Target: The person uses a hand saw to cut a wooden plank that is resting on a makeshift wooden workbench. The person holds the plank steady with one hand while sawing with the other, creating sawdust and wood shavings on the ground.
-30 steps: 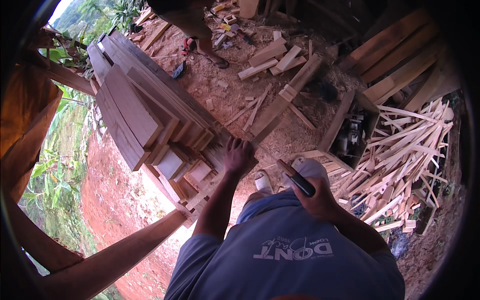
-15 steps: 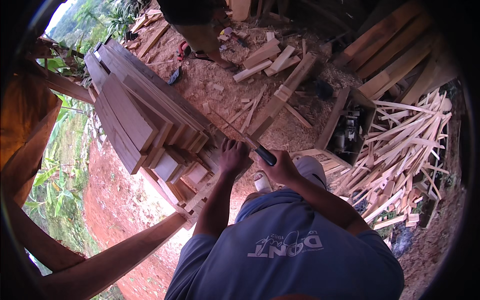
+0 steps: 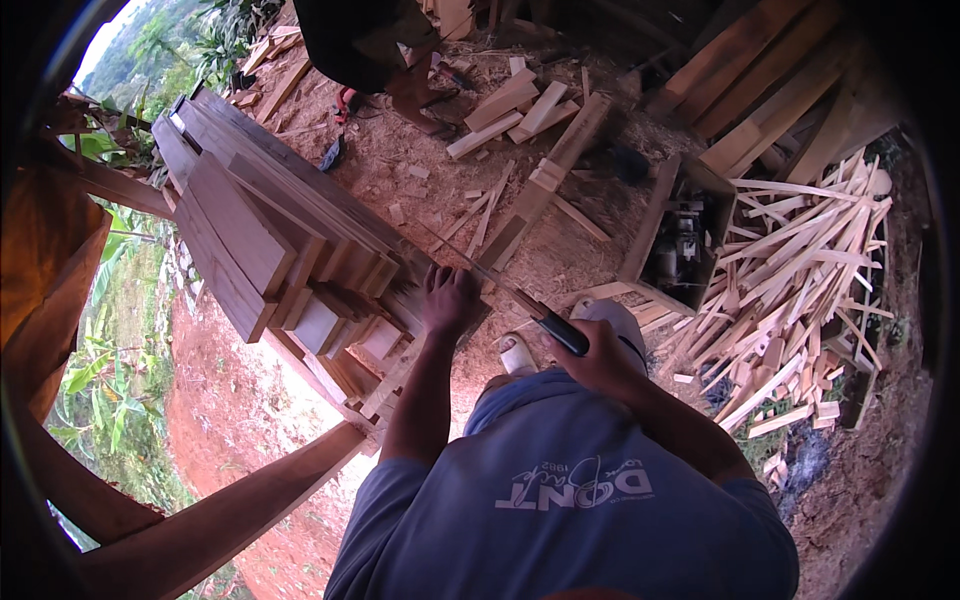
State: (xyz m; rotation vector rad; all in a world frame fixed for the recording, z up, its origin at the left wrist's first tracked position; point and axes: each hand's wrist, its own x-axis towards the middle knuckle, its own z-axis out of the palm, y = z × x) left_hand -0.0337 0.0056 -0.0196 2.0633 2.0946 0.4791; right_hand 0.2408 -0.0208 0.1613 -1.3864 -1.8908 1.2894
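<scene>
My right hand [image 3: 603, 358] is closed round the black handle of a handsaw [image 3: 522, 298]. The saw's thin blade runs up and left, passing just beside the fingers of my left hand [image 3: 452, 303]. That left hand is closed over a wooden plank [image 3: 478, 318], its fingers bent at the top edge. Exactly where the teeth meet the wood is too small to make out. Left of my left hand lies a big stack of sawn boards [image 3: 235, 225], their ends toward me.
A person [image 3: 375, 50] bends at the far side near a red tool [image 3: 345, 103]. Cut wood pieces [image 3: 505, 108] lie on shavings-covered ground. To the right stand a wooden box with a machine [image 3: 685, 240] and a heap of offcuts [image 3: 800, 290]. A beam [image 3: 240, 505] crosses the lower left.
My right hand has drawn the saw back toward the lower right. My left hand keeps its place on the plank, while the whole view has shifted slightly.
</scene>
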